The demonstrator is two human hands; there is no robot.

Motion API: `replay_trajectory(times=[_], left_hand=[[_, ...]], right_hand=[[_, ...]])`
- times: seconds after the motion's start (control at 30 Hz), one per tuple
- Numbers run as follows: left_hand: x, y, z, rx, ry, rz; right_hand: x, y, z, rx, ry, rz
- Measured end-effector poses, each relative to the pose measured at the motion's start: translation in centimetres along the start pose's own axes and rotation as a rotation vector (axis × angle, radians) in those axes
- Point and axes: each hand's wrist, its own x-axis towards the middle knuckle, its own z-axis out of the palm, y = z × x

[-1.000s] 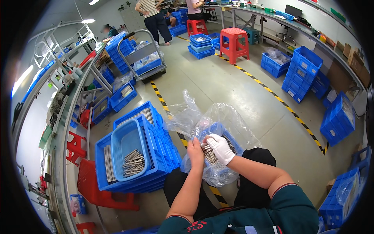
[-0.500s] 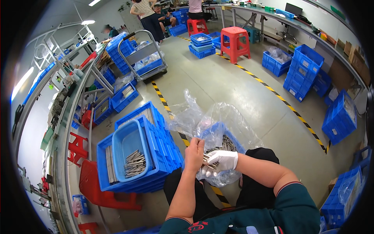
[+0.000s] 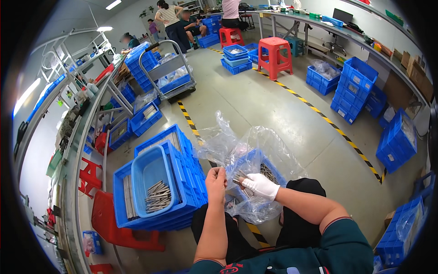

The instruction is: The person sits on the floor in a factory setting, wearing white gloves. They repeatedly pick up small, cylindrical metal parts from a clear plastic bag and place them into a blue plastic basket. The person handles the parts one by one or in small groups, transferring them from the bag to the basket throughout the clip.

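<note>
My right hand (image 3: 261, 186), in a white glove, is closed around a small bunch of metal rods (image 3: 239, 177) whose ends stick out toward my left hand. Bare and curled closed, my left hand (image 3: 216, 181) is just left of the rods; whatever its fingers hold, if anything, is hidden. Under both hands a blue bin (image 3: 279, 177) is lined with a clear plastic bag (image 3: 273, 141), and more loose metal rods (image 3: 268, 171) lie inside. To the left, a light-blue tray (image 3: 150, 171) with a pile of short rods (image 3: 159, 196) rests on stacked blue crates (image 3: 189, 176).
A red stool (image 3: 114, 223) stands left of the crates, beside a long workbench (image 3: 84, 118). Ahead are a loaded trolley (image 3: 171, 75), another red stool (image 3: 275, 55) and floor tape (image 3: 328, 118). Blue crates (image 3: 353, 89) line the right side. Several people are at the back.
My right hand has turned and lifted slightly with the rods, their ends now pointing up and left. My left hand has moved a little left and down, apart from the right.
</note>
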Motion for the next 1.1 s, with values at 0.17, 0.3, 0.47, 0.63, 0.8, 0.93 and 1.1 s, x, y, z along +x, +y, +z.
replay_trajectory(times=[0.17,0.3,0.47,0.63,0.8,0.93,1.1], left_hand=[[-0.9,0.3,0.3,-0.417,-0.189,-0.322],[-0.9,0.0,0.4,-0.432,-0.202,-0.358],[-0.9,0.4,0.3,-0.407,-0.229,-0.366],[-1.2,0.6,0.1,-0.385,-0.226,-0.362],[-1.3,1.0,0.2,-0.379,-0.247,-0.388],[-1.4,0.5,0.2,-0.439,-0.249,-0.392],[-1.4,0.3,0.1,-0.51,-0.292,-0.404]], right_hand=[[-0.3,-1.2,-0.5,-0.176,0.176,-0.154],[-0.3,-1.5,-1.0,-0.168,0.175,-0.129],[0.5,-0.7,-1.7,-0.102,0.223,-0.207],[0.3,-1.4,-1.4,-0.222,0.284,-0.261],[-0.5,-2.3,-0.8,-0.337,0.424,-0.36],[-0.7,-2.7,-0.2,-0.384,0.493,-0.483],[-0.6,-2.9,-0.5,-0.198,0.388,-0.404]])
